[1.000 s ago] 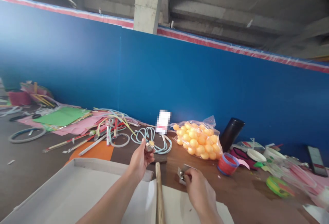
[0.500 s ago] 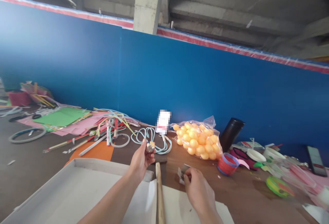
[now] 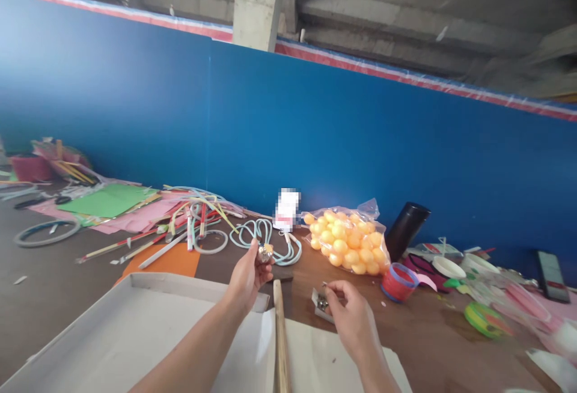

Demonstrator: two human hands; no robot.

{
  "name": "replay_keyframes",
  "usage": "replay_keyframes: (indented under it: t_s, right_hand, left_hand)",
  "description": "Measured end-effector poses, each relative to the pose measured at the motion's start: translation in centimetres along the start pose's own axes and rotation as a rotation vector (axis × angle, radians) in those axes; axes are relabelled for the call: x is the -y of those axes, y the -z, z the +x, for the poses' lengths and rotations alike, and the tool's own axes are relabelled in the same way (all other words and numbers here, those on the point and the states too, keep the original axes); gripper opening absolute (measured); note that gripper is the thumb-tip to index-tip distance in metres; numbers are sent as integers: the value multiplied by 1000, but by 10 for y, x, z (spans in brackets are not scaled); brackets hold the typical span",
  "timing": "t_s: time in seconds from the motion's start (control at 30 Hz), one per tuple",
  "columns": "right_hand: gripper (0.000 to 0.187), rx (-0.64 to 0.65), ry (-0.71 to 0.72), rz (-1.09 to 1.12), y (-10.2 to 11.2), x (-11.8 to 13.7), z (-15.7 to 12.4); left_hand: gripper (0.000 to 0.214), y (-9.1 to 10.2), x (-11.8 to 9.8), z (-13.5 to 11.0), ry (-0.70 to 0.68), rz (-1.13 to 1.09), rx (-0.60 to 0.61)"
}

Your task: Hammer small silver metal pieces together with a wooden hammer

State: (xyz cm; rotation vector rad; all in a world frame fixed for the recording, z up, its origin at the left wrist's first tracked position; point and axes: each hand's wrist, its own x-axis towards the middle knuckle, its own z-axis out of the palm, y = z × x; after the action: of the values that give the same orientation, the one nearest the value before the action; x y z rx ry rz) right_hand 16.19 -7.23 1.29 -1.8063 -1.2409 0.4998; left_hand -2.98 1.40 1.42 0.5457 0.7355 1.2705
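My left hand (image 3: 247,276) is closed around a small, shiny, silvery round object (image 3: 265,253) with an orange-yellow patch on it; its exact kind is unclear. To the right, my right hand (image 3: 354,315) is pinched just above a small open box (image 3: 324,316), its fingertips at the rim. Little dark metallic pieces lie inside the box, partly covered by my fingers. Whatever sits between the right fingertips is too small to name. A wooden stick (image 3: 282,336) lies between my forearms, beside a white shallow tray (image 3: 180,288) and a pale sheet (image 3: 311,351).
Behind my hands are a coiled pale-blue cord (image 3: 288,255), a clear bag of orange balls (image 3: 347,243), a black bottle (image 3: 408,231) and a red-and-blue roll (image 3: 399,282). Coloured paper (image 3: 108,204) and strips lie left. A green tape roll (image 3: 484,319) sits right. A blue partition (image 3: 315,122) stands behind.
My right hand has lifted slightly from the small box, showing more of the metallic pieces inside. My left hand keeps its hold on the silvery round object. The view has shifted a little.
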Motion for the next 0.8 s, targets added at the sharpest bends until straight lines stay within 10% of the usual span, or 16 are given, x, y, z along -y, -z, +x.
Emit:
replay_keyframes:
  t_s: [0.43,0.8]
  right_hand:
    - [23,46,-21,188,2,3,0]
    - [18,695,250,-227,1,23,-31]
  left_hand:
    - [38,0,-2,-2,10,3,13]
    - [39,-1,-4,-1,29,-7,0]
